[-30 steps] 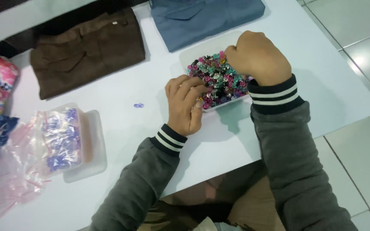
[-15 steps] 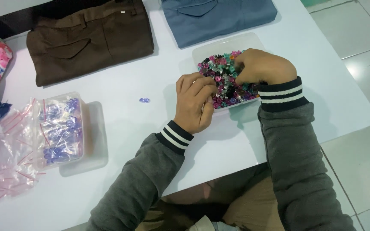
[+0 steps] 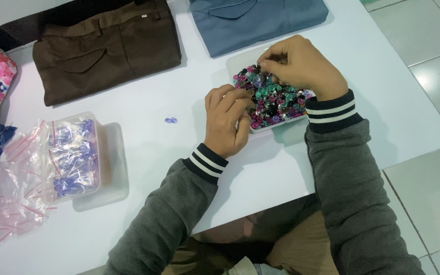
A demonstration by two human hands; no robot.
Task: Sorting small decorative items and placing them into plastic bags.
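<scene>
Near the surface's right edge, I watched both hands working the clear tray [image 3: 232, 62] of small multicoloured beads [image 3: 273, 99]. My right hand [image 3: 301, 66] pinched beads closed-fingered; my left hand [image 3: 226, 119] curled at the tray's rim, contents unclear. Light, hard, slippery pieces, I judged, best nipped singly by fingertips.

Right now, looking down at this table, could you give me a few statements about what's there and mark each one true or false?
1. Both hands, left hand and right hand, are at the clear tray of mixed-colour beads. True.
2. The folded brown garment lies on the floor. False: it lies on the white table.
3. One small purple piece lies alone on the table. True.
4. The container of purple pieces sits between the hands. False: it is off to the left, beside clear bags.
</scene>
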